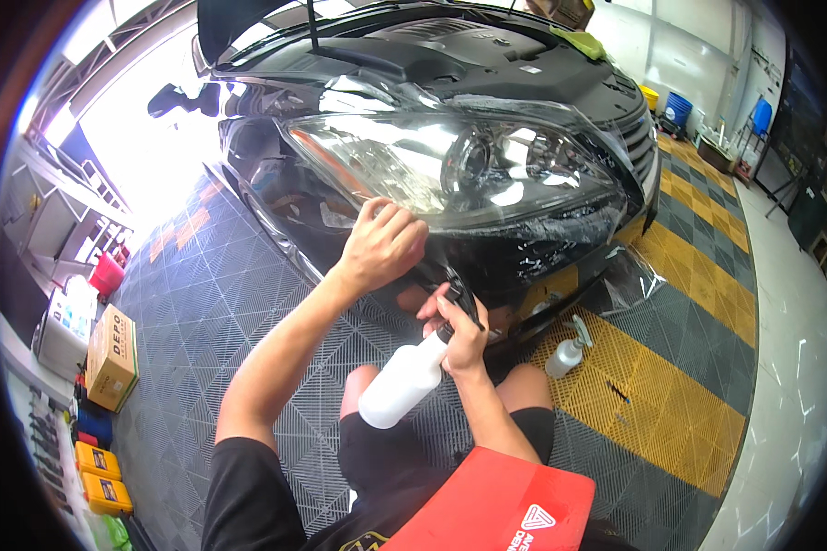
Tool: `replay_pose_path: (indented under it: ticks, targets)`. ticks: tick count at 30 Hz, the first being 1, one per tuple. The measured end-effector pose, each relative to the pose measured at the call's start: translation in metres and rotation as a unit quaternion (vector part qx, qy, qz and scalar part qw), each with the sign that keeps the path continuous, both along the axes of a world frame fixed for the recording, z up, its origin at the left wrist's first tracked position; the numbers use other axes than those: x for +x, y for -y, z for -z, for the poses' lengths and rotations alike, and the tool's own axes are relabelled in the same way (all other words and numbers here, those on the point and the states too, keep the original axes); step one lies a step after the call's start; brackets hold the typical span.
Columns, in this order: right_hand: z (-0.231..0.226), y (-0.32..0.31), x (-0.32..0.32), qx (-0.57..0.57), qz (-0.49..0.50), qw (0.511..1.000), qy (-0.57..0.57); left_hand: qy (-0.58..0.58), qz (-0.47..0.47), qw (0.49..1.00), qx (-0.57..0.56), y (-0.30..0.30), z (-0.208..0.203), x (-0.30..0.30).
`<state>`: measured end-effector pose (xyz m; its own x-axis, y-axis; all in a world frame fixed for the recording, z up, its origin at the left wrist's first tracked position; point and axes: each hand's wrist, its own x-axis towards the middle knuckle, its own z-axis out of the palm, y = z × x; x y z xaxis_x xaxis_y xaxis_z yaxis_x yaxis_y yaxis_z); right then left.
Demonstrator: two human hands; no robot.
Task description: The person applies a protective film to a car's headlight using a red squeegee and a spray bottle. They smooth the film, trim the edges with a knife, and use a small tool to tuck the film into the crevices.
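Observation:
In front of me is the headlight (390, 151) of a black car, with wrinkled clear film (570, 223) along its lower edge. My left hand (386, 243) is closed, its fingers curled against the headlight's lower edge. What it pinches, if anything, is hidden. Lower and to the right, my right hand (464, 335) grips a white spray bottle (402, 386) by its black trigger head. The bottle is tilted, its base toward me and its nozzle toward the bumper (289, 197).
A second spray bottle (563, 358) stands on the tiled floor at right. Loose clear film (634, 277) hangs off the bumper. The hood is up, with a green cloth (579, 42) on the engine bay's far edge. A cardboard box (113, 358) and yellow cases (101, 477) are left.

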<state>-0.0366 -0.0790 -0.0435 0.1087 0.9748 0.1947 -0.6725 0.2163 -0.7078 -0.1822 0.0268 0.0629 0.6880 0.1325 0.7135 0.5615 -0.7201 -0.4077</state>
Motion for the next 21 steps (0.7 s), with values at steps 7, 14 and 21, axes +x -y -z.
replay_pose_path:
  ticks: [7, 14, 21]
  targets:
    - [-0.003, -0.009, -0.01, -0.014, -0.016, 1.0, 0.01, 0.01, -0.036, 0.999, -0.026, 0.009, 0.009, -0.006]
    - [0.041, 0.019, -0.014, -0.007, -0.047, 0.995, 0.084, 0.228, -0.143, 0.961, -0.062, 0.033, 0.045, -0.024]
    - [0.236, 0.056, -0.047, 0.077, 0.046, 0.893, 0.441, 0.679, 0.031, 0.506, -0.531, 0.035, 0.079, -0.017]
